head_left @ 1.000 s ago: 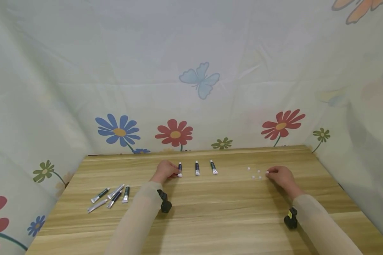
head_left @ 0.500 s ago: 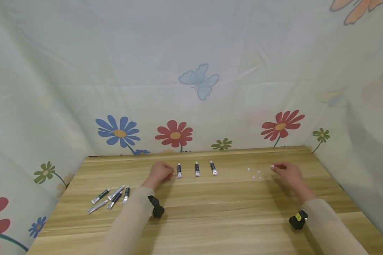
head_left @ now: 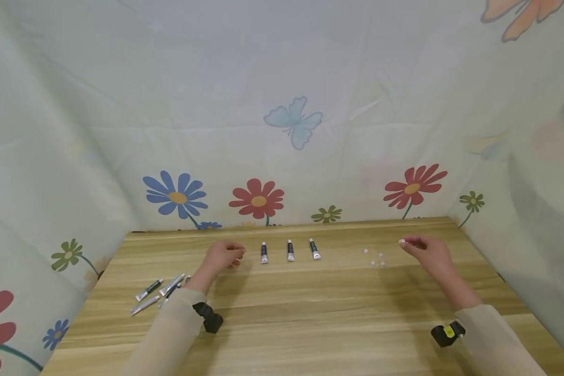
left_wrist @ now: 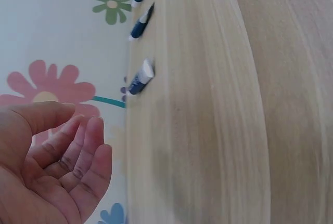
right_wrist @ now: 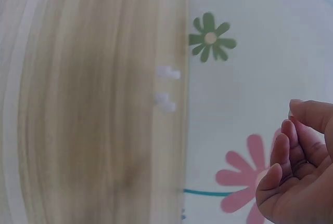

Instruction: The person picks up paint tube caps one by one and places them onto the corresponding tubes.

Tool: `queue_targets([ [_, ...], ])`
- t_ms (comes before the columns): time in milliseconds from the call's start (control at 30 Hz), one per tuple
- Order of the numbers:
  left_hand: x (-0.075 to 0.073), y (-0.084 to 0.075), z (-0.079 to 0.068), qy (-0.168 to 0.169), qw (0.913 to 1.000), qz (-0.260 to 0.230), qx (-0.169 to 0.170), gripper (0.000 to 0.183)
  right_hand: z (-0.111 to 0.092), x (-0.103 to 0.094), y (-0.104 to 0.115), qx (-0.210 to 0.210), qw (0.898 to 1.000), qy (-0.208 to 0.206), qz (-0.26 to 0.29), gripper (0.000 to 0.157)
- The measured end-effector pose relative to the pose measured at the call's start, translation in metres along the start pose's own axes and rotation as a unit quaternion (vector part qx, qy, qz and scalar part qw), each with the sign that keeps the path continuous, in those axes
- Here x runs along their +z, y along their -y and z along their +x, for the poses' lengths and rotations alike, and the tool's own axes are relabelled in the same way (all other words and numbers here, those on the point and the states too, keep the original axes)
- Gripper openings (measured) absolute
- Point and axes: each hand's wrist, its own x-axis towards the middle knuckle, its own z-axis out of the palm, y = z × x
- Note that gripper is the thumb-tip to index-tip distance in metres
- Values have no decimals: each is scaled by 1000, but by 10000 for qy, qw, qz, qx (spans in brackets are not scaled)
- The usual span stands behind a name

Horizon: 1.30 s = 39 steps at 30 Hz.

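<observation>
My left hand (head_left: 223,256) hovers over the table left of the row of tubes. Nothing lies between its loosely bent fingers (left_wrist: 93,135) in the left wrist view. Three paint tubes stand apart in a row: a blue one (head_left: 264,253) closest to that hand, a dark one (head_left: 290,250) in the middle and a green one (head_left: 314,249) at the right. Held up at the right, my right hand (head_left: 430,256) pinches a small white cap (head_left: 401,242) between thumb and forefinger. Its fingers mostly hide the cap in the right wrist view.
Several small white caps (head_left: 373,263) are scattered on the wooden table (head_left: 319,318) left of my right hand. A loose group of paint tubes (head_left: 149,290) lies at the left, partly covered by my left forearm. A flowered cloth (head_left: 348,156) hangs behind the table.
My left hand has let go of the blue tube and drawn back to the left. My right hand has risen and shifted right with the white cap.
</observation>
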Motion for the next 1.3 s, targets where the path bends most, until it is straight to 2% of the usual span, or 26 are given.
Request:
queue_targets([
  [333, -17, -3, -20, 37, 9995, 111, 279, 33, -15, 0, 22, -115, 9998, -52, 176, 50],
  [533, -27, -5, -38, 29, 9986, 173, 507, 33, -25, 0, 30, -283, 9993, -60, 231, 43],
  [700, -38, -6, -55, -56, 9965, 389, 734, 31, -33, 2, 38, -455, 9988, -112, 150, 38],
  [867, -49, -6, -70, -170, 9939, 742, 798, 30, -41, 3, 44, -594, 9980, -82, 173, 36],
  [1100, -59, 7, -88, -305, 9908, 1125, 694, 31, -48, 8, 50, -588, 9981, -19, 194, 33],
  [1300, -74, 29, -100, -372, 9917, 1116, 523, 34, -53, 12, 54, -622, 9977, 23, 258, 30],
])
